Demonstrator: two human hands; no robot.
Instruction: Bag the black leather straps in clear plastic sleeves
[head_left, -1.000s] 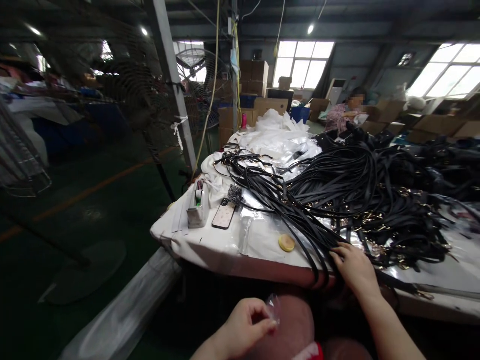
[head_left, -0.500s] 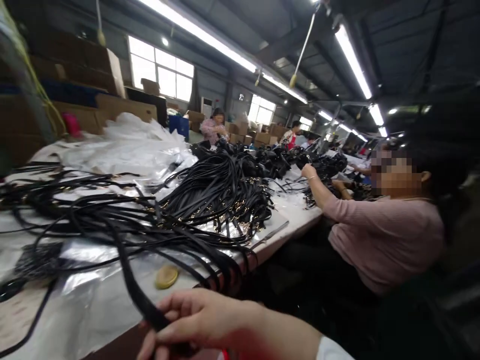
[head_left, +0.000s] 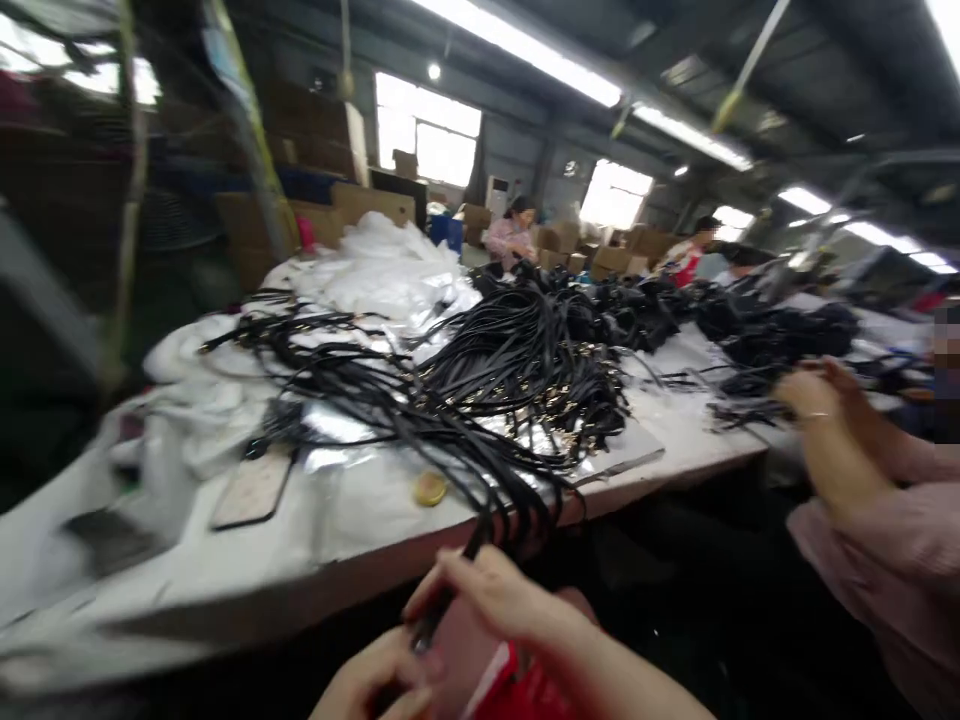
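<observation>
My right hand [head_left: 495,595] is closed around a black strap [head_left: 474,545] in front of the table's near edge. Below it, my left hand [head_left: 375,675] pinches the lower part of the same strap, where something small and shiny shows, blurred. Many more black straps [head_left: 525,335] with gold-coloured metal clasps lie heaped on the table; some hang over the near edge by my right hand. A round yellow object [head_left: 430,488] rests on the cloth just beyond my hands. Under them shows red clothing [head_left: 525,690].
A phone-like slab with a patterned face [head_left: 253,490] lies left on the white-covered table [head_left: 247,590]. Behind it is a pile of clear plastic bags [head_left: 390,265]. A co-worker's arms [head_left: 832,430] work at the right; more people sit farther back. Cords hang overhead.
The view has swung left, so the co-worker sits nearer the right edge. My left hand has come into clear view at the strap. My right hand still holds it.
</observation>
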